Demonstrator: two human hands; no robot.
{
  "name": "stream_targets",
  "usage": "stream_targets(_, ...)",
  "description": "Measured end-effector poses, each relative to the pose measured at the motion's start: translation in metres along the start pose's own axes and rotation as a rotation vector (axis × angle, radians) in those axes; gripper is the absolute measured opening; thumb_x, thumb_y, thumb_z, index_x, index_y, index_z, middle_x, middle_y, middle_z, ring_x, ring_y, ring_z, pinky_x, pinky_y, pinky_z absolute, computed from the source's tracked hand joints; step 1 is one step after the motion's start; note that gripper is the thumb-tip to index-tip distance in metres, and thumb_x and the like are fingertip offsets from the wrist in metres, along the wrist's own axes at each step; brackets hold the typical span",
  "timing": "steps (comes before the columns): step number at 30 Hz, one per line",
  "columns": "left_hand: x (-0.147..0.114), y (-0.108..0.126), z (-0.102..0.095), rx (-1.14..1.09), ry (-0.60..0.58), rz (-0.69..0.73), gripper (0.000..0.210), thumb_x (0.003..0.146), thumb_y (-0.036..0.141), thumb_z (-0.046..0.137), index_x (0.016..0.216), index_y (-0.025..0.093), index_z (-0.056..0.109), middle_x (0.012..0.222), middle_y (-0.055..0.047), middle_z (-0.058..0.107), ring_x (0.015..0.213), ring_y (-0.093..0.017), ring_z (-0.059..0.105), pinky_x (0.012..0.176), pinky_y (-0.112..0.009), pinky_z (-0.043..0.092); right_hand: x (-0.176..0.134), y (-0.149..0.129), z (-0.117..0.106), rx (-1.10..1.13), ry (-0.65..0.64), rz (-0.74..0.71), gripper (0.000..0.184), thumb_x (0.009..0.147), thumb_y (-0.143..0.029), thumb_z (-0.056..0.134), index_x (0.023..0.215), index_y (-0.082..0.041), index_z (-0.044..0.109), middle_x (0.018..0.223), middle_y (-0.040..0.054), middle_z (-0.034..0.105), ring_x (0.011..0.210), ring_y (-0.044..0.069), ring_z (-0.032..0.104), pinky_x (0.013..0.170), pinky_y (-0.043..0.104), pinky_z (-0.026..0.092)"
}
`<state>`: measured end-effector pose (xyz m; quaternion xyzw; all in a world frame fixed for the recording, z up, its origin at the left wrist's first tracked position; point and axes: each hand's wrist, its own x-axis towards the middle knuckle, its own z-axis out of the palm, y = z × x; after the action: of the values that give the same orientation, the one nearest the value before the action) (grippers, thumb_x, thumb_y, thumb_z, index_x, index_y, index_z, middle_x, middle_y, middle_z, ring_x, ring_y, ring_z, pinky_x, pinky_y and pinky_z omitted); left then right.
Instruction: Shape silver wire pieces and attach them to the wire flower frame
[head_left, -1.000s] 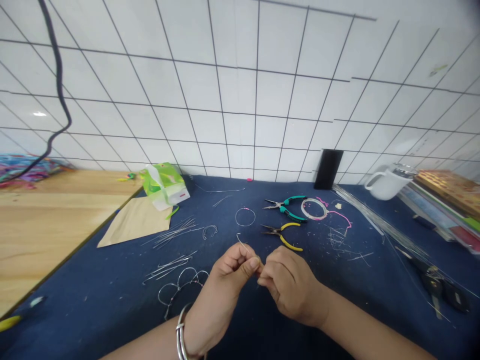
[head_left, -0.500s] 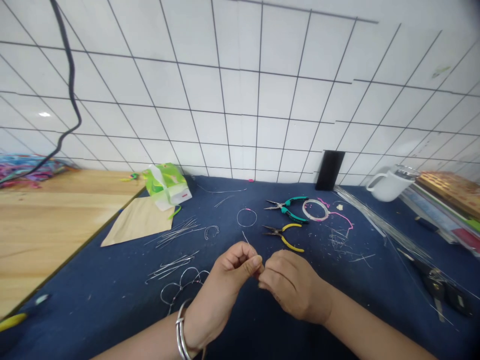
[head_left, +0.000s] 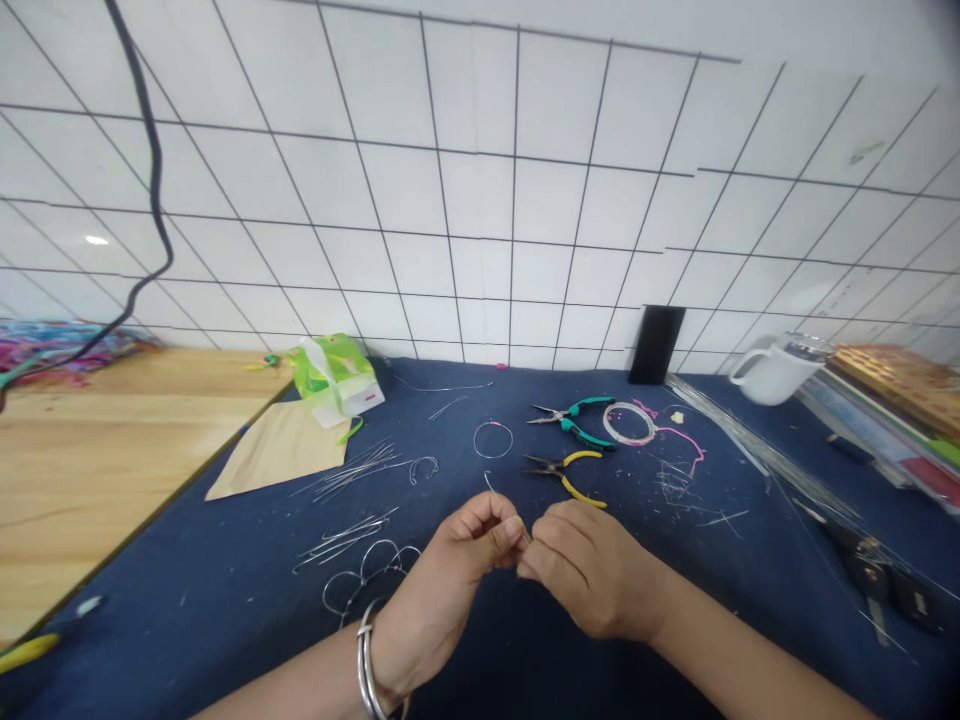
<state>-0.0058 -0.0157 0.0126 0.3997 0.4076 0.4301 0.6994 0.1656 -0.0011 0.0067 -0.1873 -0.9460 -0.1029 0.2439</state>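
Observation:
My left hand (head_left: 472,550) pinches a thin metal wire (head_left: 490,482), whose bent tip sticks up above the fingers. Close against it, my right hand (head_left: 592,570) is closed with the fingertips at the same wire; the part between the hands is mostly hidden. Beyond the hands lies a small wire ring (head_left: 493,440) with a pink spot on top. Yellow-handled pliers (head_left: 574,475) and teal-handled pliers (head_left: 577,415) rest behind my right hand. Beside my left wrist is a piece of looped wire (head_left: 364,575), partly covered by the arm.
Cut wires (head_left: 345,540) lie at left, near a paper sheet (head_left: 277,450) and a green tissue pack (head_left: 337,375). At right are a coil with pink cord (head_left: 628,424), a long wire bundle (head_left: 757,440), a white mug (head_left: 776,372), a black block (head_left: 656,345) and keys (head_left: 874,585).
The wire tip above my left hand now shows a small bend and has tilted slightly. Both hands stay together in nearly the same place; the view has shifted a little.

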Motion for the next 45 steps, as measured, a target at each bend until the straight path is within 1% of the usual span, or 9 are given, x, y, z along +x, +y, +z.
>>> stream_targets(5, -0.003, 0.000, 0.002, 0.022, 0.017, 0.022, 0.012, 0.080, 0.021, 0.055, 0.072, 0.016, 0.049, 0.063, 0.003, 0.048, 0.062, -0.009, 0.042, 0.062, -0.023, 0.033, 0.000, -0.005, 0.004, 0.006, 0.066, 0.064, 0.009, 0.087, -0.013, 0.043, 0.080, -0.015, 0.049, 0.071, 0.0036, 0.052, 0.067, 0.016, 0.045, 0.061, 0.032, 0.039)
stream_targets(11, -0.004, -0.003, 0.003, 0.076, 0.029, 0.132, 0.013, 0.082, 0.023, 0.053, 0.072, 0.016, 0.049, 0.068, 0.002, 0.047, 0.066, -0.011, 0.043, 0.065, -0.024, 0.035, 0.001, -0.012, 0.010, 0.163, 0.137, 0.249, 0.013, 0.089, -0.017, 0.040, 0.077, -0.016, 0.047, 0.073, 0.0048, 0.051, 0.067, 0.016, 0.044, 0.059, 0.030, 0.039)
stream_targets(17, -0.007, -0.001, 0.000, 0.294, 0.072, 0.266, 0.014, 0.082, 0.024, 0.053, 0.070, 0.017, 0.052, 0.070, 0.000, 0.051, 0.069, -0.012, 0.045, 0.066, -0.024, 0.037, 0.006, -0.021, 0.010, 0.399, 0.200, 0.438, 0.016, 0.091, -0.023, 0.037, 0.077, -0.017, 0.045, 0.071, 0.0031, 0.050, 0.068, 0.015, 0.045, 0.062, 0.029, 0.039)
stream_targets(21, -0.010, 0.000, -0.002, 0.413, 0.075, 0.351, 0.014, 0.083, 0.025, 0.052, 0.072, 0.017, 0.054, 0.073, -0.001, 0.054, 0.071, -0.014, 0.049, 0.068, -0.026, 0.038, 0.008, -0.026, 0.008, 0.491, 0.237, 0.533, 0.020, 0.091, -0.027, 0.037, 0.074, -0.018, 0.043, 0.070, 0.0020, 0.048, 0.067, 0.014, 0.045, 0.062, 0.028, 0.038)
stream_targets(28, -0.004, 0.003, -0.006, 0.436, 0.039, 0.249, 0.018, 0.084, 0.027, 0.050, 0.069, 0.016, 0.051, 0.066, 0.002, 0.045, 0.064, -0.011, 0.040, 0.060, -0.023, 0.035, 0.008, -0.018, 0.006, 0.583, 0.161, 0.424, 0.015, 0.089, -0.024, 0.038, 0.081, -0.018, 0.049, 0.073, 0.0027, 0.053, 0.071, 0.014, 0.048, 0.065, 0.028, 0.041)
stream_targets(31, 0.002, 0.002, -0.008, 0.467, -0.008, 0.235, 0.016, 0.084, 0.026, 0.048, 0.071, 0.017, 0.051, 0.065, 0.002, 0.046, 0.063, -0.011, 0.041, 0.060, -0.023, 0.035, 0.006, -0.012, 0.008, 0.562, 0.216, 0.505, 0.011, 0.088, -0.021, 0.042, 0.081, -0.018, 0.050, 0.073, 0.0018, 0.053, 0.070, 0.013, 0.049, 0.065, 0.027, 0.041)
stream_targets(35, 0.005, -0.001, -0.009, 0.658, -0.064, 0.257, 0.012, 0.082, 0.019, 0.047, 0.072, 0.018, 0.053, 0.065, 0.002, 0.050, 0.063, -0.012, 0.044, 0.059, -0.023, 0.035, 0.004, -0.005, 0.008, 0.509, 0.286, 0.672, 0.007, 0.085, -0.024, 0.048, 0.086, -0.018, 0.052, 0.075, 0.0013, 0.053, 0.068, 0.013, 0.051, 0.064, 0.026, 0.043)
stream_targets(39, 0.005, -0.003, -0.010, 0.918, -0.109, 0.405, 0.016, 0.081, 0.012, 0.046, 0.080, 0.020, 0.059, 0.074, -0.001, 0.058, 0.068, -0.015, 0.050, 0.063, -0.025, 0.036, 0.005, 0.000, 0.005, 0.542, 0.249, 0.765, 0.014, 0.085, -0.027, 0.048, 0.095, -0.019, 0.054, 0.078, 0.0013, 0.058, 0.068, 0.012, 0.054, 0.062, 0.024, 0.045)
stream_targets(45, 0.009, 0.003, -0.020, 1.197, -0.076, 0.548, 0.022, 0.083, 0.012, 0.042, 0.086, 0.019, 0.063, 0.077, -0.005, 0.059, 0.072, -0.017, 0.053, 0.065, -0.027, 0.037, 0.009, 0.009, -0.001, 0.456, 0.041, 0.735, 0.011, 0.084, -0.015, 0.048, 0.079, -0.020, 0.058, 0.072, -0.0017, 0.058, 0.066, 0.011, 0.054, 0.061, 0.023, 0.042)
